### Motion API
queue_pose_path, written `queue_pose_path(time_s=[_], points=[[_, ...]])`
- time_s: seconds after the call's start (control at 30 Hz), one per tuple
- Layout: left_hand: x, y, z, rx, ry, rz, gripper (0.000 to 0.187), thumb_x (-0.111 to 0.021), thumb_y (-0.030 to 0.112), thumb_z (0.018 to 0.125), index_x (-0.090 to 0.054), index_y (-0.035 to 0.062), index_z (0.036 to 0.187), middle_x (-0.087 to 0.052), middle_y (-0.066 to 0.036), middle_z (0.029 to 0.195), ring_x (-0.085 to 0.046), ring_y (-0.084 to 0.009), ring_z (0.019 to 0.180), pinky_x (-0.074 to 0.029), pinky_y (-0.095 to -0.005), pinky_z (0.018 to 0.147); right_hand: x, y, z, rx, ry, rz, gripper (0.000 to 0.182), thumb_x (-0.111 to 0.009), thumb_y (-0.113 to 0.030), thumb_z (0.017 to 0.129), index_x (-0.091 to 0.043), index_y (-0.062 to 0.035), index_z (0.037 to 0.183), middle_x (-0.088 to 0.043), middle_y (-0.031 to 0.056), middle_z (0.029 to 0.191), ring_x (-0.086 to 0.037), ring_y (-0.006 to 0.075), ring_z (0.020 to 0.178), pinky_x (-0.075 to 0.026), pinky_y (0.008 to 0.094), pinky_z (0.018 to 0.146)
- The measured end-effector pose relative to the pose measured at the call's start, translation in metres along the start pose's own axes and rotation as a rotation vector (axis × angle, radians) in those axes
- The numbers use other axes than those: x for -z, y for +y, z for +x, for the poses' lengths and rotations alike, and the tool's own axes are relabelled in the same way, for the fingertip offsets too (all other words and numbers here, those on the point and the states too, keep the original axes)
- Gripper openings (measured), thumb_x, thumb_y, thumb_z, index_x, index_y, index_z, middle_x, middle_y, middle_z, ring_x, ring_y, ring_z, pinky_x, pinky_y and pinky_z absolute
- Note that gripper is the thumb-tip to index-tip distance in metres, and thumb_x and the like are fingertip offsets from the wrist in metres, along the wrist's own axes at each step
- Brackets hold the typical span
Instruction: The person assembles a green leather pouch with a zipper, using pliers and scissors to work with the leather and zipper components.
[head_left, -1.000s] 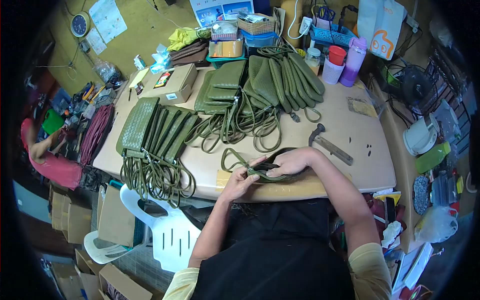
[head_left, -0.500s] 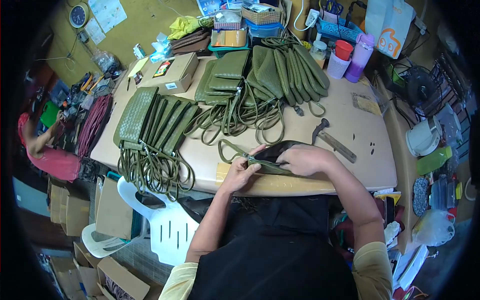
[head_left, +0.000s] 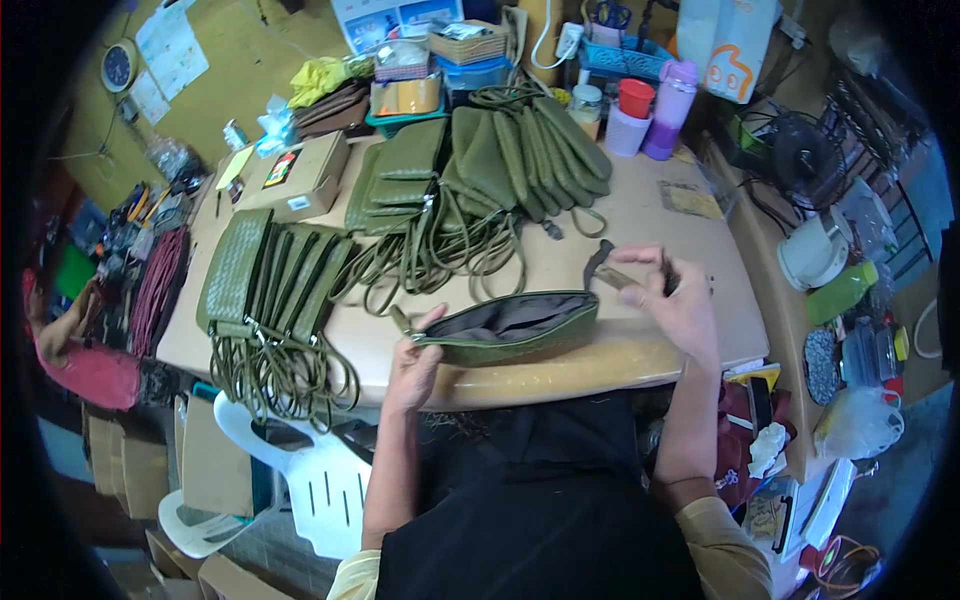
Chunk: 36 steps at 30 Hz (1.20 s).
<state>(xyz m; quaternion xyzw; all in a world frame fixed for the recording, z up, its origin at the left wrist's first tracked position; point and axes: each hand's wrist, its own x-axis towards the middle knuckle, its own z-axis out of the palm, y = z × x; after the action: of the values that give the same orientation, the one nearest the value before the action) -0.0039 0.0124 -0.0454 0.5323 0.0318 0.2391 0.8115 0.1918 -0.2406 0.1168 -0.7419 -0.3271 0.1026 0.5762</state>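
A dark green zip pouch lies at the table's front edge, its mouth spread and a dark lining showing. My left hand is closed on its left end, beside the zip pull. Over the handle of a hammer, to the right of the pouch, is my right hand. Its thumb and forefinger are apart. A small dark patch shows among those fingers; I cannot make out what it is. Green woven pouches with looped straps lie in a row at the left, and more green pouches are piled behind.
On the table stand a cardboard box, a purple bottle and a red cup. A white plastic chair is at the left front. Another person is at the far left, beside dark red cords.
My right hand has come out of the pouch and moved right, over the hammer handle. The pouch mouth now gapes wider. The whole view has shifted, with table things now further left.
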Motion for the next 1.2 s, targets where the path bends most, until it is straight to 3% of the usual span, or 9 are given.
queue_pose_path(time_s=[0.2,0.3,0.5,0.6,0.77,0.87,0.97,1.03,1.2], points=[[-0.008,0.017,0.0,-0.034,0.057,-0.079,0.065,-0.069,0.028,0.088,-0.042,-0.0032,0.138,-0.063,-0.01,0.116,-0.061,-0.0181,0.102,-0.047,-0.0317,0.093,-0.035,0.054,-0.025,-0.094,0.03,0.183,0.018,-0.077,-0.005,0.077,-0.068,0.001,0.092,-0.055,-0.0077,0.071,-0.035,0.0005,0.059,-0.032,0.0186,0.054],[-0.022,0.027,-0.001,-0.073,0.22,0.072,0.035,-0.065,0.027,0.093,-0.061,-0.0025,0.111,-0.066,-0.002,0.095,-0.059,-0.0115,0.083,-0.047,-0.0259,0.078,-0.05,0.055,-0.029,0.01,0.178,0.285,0.013,-0.074,-0.008,0.082,-0.067,0.0019,0.088,-0.052,-0.0075,0.066,-0.04,0.001,0.059,-0.033,0.0198,0.054],[-0.044,0.043,-0.004,-0.207,0.422,0.506,0.03,-0.053,0.028,0.1,-0.061,0.0012,0.088,-0.058,0.003,0.077,-0.045,-0.0056,0.071,-0.039,-0.0232,0.064,-0.053,0.036,-0.032,0.05,0.21,0.267,0.012,-0.07,-0.008,0.085,-0.066,0.003,0.088,-0.054,-0.0051,0.068,-0.043,0.0027,0.062,-0.036,0.0215,0.056],[-0.033,0.049,-0.003,-0.143,0.414,0.577,0.036,-0.051,0.032,0.101,-0.058,0.0017,0.082,-0.056,0.003,0.073,-0.044,-0.0057,0.069,-0.038,-0.0239,0.063,-0.043,0.031,-0.034,-0.04,0.089,0.268,0.011,-0.07,-0.004,0.084,-0.066,0.0039,0.09,-0.063,-0.0008,0.075,-0.052,0.0032,0.069,-0.043,0.0217,0.063],[-0.007,0.051,0.004,0.003,0.271,0.48,0.039,-0.051,0.037,0.1,-0.056,0.0053,0.078,-0.052,0.004,0.07,-0.042,-0.0053,0.065,-0.036,-0.0245,0.06,-0.02,0.03,-0.024,0.076,-0.669,0.208,0.01,-0.068,0.002,0.081,-0.065,0.0038,0.091,-0.071,0.0096,0.094,-0.063,0.0084,0.087,-0.05,0.0249,0.078],[0.005,0.044,0.026,-0.108,0.391,0.478,0.029,-0.059,0.03,0.096,-0.058,0.0013,0.1,-0.06,-0.002,0.089,-0.052,-0.009,0.079,-0.043,-0.0261,0.072,-0.041,0.03,-0.029,0.035,-0.498,0.296,0.007,-0.067,0.001,0.084,-0.063,0.0038,0.09,-0.071,0.0094,0.087,-0.064,0.0082,0.081,-0.05,0.0243,0.073],[-0.036,0.059,0.033,-0.43,0.481,1.035,0.064,-0.071,0.02,0.085,-0.04,-0.0008,0.137,-0.05,-0.021,0.132,-0.049,-0.0276,0.123,-0.038,-0.0382,0.104,-0.061,0.023,-0.039,0.028,-0.285,0.211,0.008,-0.067,-0.001,0.086,-0.063,0.0033,0.091,-0.07,0.0069,0.081,-0.063,0.0069,0.075,-0.05,0.0234,0.068],[-0.077,0.072,0.012,-0.305,0.016,1.177,0.08,-0.07,0.014,0.081,-0.026,0.0003,0.147,-0.034,-0.022,0.148,-0.031,-0.0341,0.139,-0.026,-0.043,0.113,-0.078,0.032,-0.041,0.036,-0.122,0.221,0.01,-0.07,-0.003,0.085,-0.064,0.0028,0.091,-0.069,0.0054,0.08,-0.063,0.0075,0.074,-0.05,0.0246,0.067],[-0.096,0.009,-0.004,-0.304,-0.067,1.196,0.082,-0.06,-0.008,0.07,-0.027,-0.001,0.146,-0.032,-0.025,0.147,-0.027,-0.0441,0.138,-0.021,-0.052,0.113,-0.094,0.047,-0.044,-0.296,-0.248,0.344,0.02,-0.077,-0.008,0.078,-0.066,0.0027,0.091,-0.066,0.0051,0.081,-0.06,0.007,0.077,-0.049,0.0245,0.071]])
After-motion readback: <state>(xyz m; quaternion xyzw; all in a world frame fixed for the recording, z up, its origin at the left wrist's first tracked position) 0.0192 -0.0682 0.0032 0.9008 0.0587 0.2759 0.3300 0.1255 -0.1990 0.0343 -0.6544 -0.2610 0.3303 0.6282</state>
